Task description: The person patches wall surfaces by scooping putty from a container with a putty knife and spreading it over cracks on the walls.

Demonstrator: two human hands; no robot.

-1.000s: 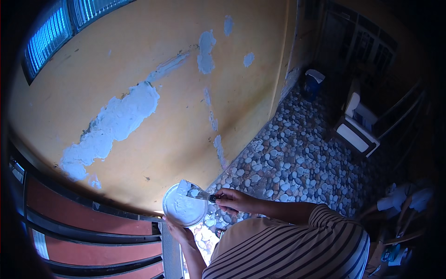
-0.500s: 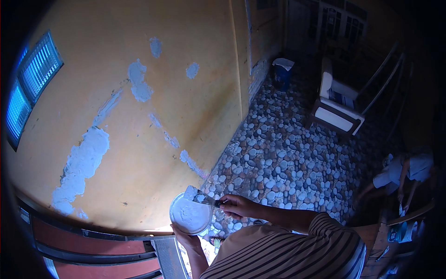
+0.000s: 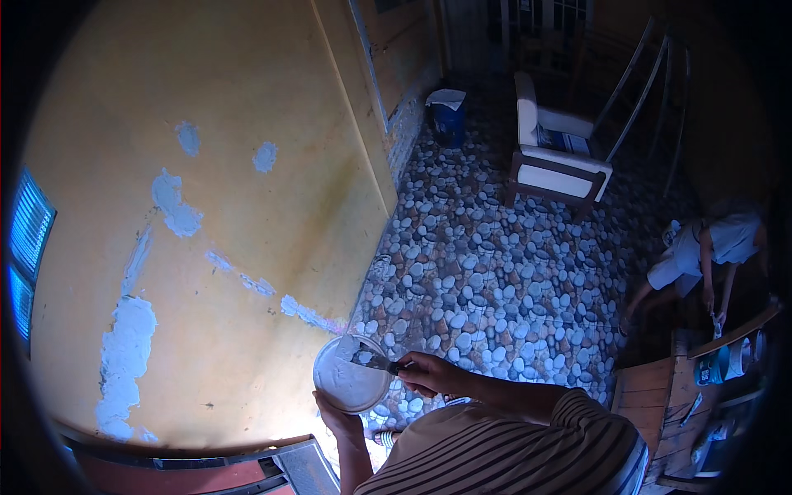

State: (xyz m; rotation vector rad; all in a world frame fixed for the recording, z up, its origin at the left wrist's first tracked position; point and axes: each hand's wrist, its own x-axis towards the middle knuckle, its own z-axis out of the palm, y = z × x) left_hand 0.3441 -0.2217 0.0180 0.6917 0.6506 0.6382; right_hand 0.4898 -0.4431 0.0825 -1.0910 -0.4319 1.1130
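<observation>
From the head camera, the left hand [image 3: 340,419] holds up a round white bowl [image 3: 351,375] from below, its fingers curled on the bottom. The bowl has white paste in it and sits low in the picture, near the yellow wall [image 3: 231,247]. The right hand [image 3: 433,375] is closed around a small scraper [image 3: 375,361], and the blade dips into the bowl. The wall has white patches [image 3: 124,363]. Farther off stands a chair [image 3: 554,161] on the pebble floor [image 3: 495,280].

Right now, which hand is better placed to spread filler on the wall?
Right. The right hand grips the putty knife, blade in the filler; the left hand is busy supporting the bowl from beneath.
</observation>
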